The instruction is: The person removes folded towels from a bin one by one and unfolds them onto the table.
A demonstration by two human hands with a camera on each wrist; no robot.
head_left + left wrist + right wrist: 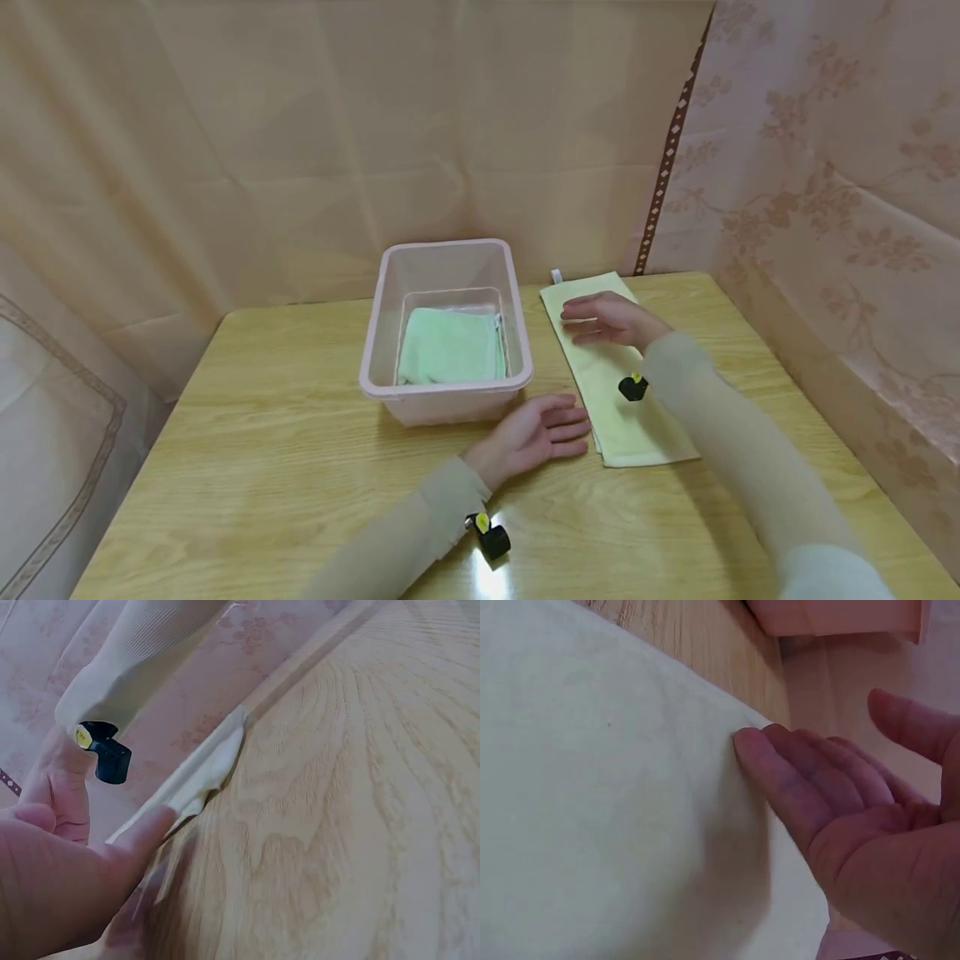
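A pale yellow towel [611, 367], folded into a long strip, lies flat on the right part of the table. Over its far half is my right hand [611, 319], fingers extended and pointing left; in the right wrist view its fingertips [748, 739] overlap the towel near an edge. My left hand [536, 437] has its palm turned up and fingers spread, with the fingertips right at the towel's left edge. Seen from the left wrist, the towel [217, 761] shows as a low, rumpled edge beyond the thumb. Neither hand grips anything.
Left of the towel stands a pale pink plastic basin [442, 400] with a folded mint-green towel [450, 346] inside. The wooden table [247, 433] ends at a beige curtain [300, 167] behind and a flowered pink cloth [862, 208] on the right.
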